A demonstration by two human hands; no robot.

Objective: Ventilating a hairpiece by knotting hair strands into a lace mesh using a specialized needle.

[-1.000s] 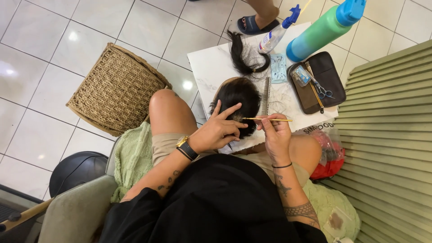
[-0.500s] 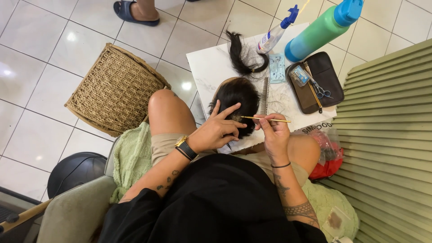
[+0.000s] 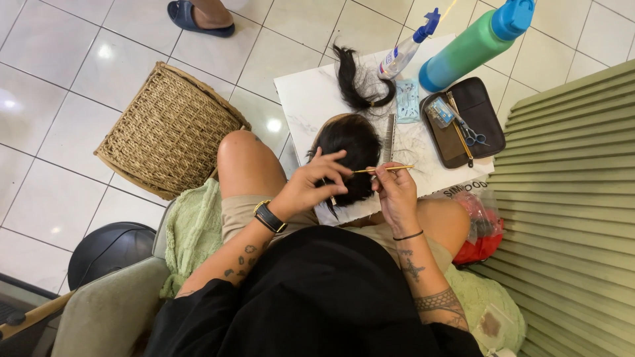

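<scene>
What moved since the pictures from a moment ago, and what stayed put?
The foot in the dark blue sandal at the top moved left across the floor tiles. The left hand curled its fingers further over the black wig. The right hand kept hold of the thin golden tool. The wicker basket, spray bottle and green bottle stayed put.

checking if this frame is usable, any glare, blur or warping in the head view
Head view: lamp glare makes bright spots on the glossy floor tiles; wide-lens distortion bends the green slatted panel at the right edge; the dark hairpiece reads as a near-black mass with little strand detail; both hands, left hand and right hand, look sharp.
</scene>
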